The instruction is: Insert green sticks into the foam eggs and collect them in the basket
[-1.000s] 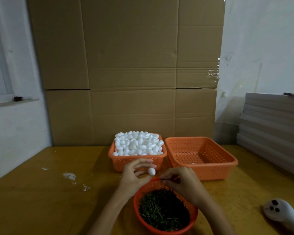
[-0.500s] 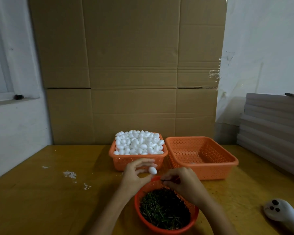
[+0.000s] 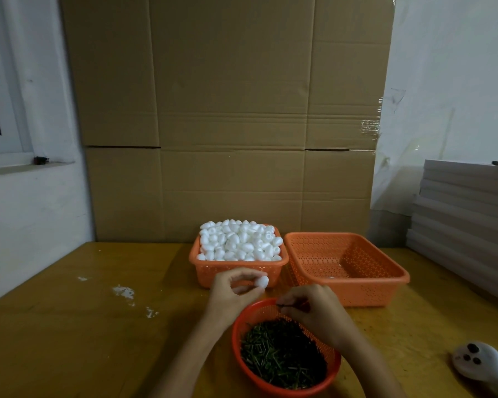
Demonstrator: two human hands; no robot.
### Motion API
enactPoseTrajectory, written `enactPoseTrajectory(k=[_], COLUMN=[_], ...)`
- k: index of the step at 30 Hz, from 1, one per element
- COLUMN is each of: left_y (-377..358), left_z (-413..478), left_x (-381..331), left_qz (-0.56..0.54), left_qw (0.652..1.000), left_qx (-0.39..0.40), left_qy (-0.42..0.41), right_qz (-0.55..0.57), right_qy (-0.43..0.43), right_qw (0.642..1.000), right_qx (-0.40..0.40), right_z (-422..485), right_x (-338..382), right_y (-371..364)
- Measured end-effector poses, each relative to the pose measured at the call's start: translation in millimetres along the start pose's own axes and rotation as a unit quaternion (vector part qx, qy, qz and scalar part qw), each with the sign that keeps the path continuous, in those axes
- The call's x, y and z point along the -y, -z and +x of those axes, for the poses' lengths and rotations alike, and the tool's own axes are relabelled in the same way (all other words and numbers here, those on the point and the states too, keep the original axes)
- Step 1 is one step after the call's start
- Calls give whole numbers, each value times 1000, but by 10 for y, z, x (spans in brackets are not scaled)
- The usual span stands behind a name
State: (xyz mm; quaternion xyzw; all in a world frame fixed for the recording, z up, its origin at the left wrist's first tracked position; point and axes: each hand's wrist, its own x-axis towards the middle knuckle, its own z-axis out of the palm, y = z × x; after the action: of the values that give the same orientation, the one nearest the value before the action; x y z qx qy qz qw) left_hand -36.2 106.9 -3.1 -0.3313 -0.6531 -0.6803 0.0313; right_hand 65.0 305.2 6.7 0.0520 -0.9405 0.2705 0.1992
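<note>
Head view. Pinching one foam egg point(image 3: 262, 282) in the left hand point(image 3: 232, 294), bare end exposed toward the right hand point(image 3: 311, 308), probably ready for piercing. Pinching a thin green stick point(image 3: 285, 305) there, pointed leftward, near the egg but apart. At the desk point(image 3: 98, 326) near edge, stick basket point(image 3: 242, 320). Mid-desk, toward the far edge, egg basket point(image 3: 236, 265) and collecting basket point(image 3: 385, 294), side by side within easy reach.

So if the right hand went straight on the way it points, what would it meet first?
Likely the left hand, which pinches a foam egg; the right hand, pinching a stick, points left at it. Depth is unclear.
</note>
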Motion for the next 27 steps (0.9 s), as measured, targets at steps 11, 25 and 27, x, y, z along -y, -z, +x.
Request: enactPoseTrajectory(k=[11,25,27], left_y=[71,70,79], left_z=[37,15,11], left_x=[-25,-78,-94], left_qz=[-93,-192,-211], left_qw=[993,980,976], left_qx=[-49,-17,-7], left_qy=[52,57,59], right_qz=[-7,-1,0], right_qy=[-3,-6,-6], right_qw=[1000,1000,1000], right_qx=[10,7,7], right_z=[-4,-6,-8], right_x=[43,37,35], right_y=[33,25,28])
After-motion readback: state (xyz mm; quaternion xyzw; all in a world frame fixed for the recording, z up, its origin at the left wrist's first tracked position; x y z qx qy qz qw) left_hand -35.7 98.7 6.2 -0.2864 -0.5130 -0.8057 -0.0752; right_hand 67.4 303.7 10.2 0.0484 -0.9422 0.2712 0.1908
